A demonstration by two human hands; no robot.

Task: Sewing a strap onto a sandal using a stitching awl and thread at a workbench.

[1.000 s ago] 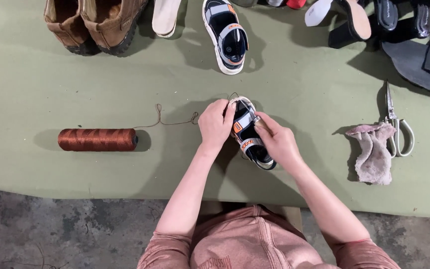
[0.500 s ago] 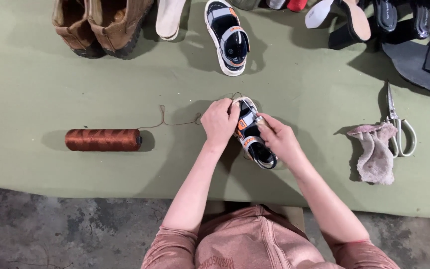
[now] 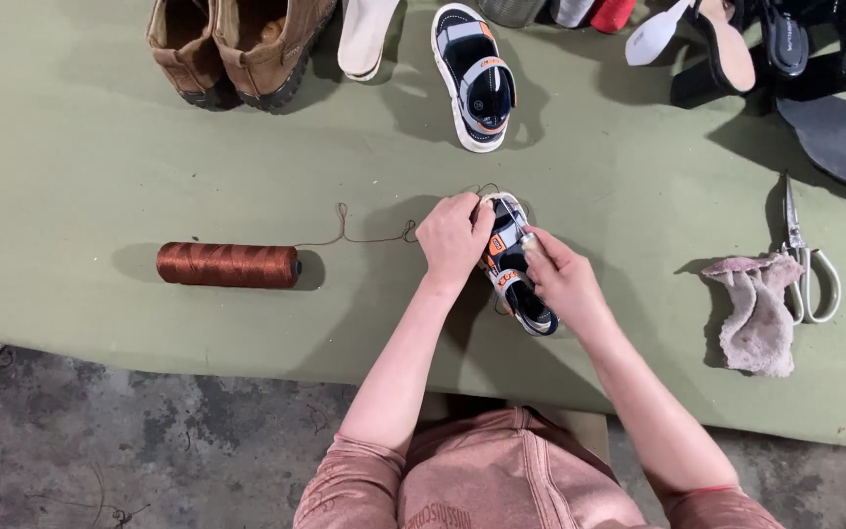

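Gripping the small sandal at its toe end, the left hand sits curled over the shoe w/ fingers clenched round the upper edge, forearm running down-left toward the body. Right hand lies along the sandal's right side, thumb & forefinger pinched on a thin metal tool whose tip points at the toe; other fingers tucked under, steadying the sole. Sandal rests on the green table, near the front edge, just in front of the person. Brown thread trails from the sandal left to the rust-coloured spool. Pink rag & scissors lie well apart to the right; matching sandal sits farther back.

Vs. 0.5 s ago: hands keep the same grip; the right hand's pinch on the tool now shows more clearly. Spool, rag, scissors look unmoved.
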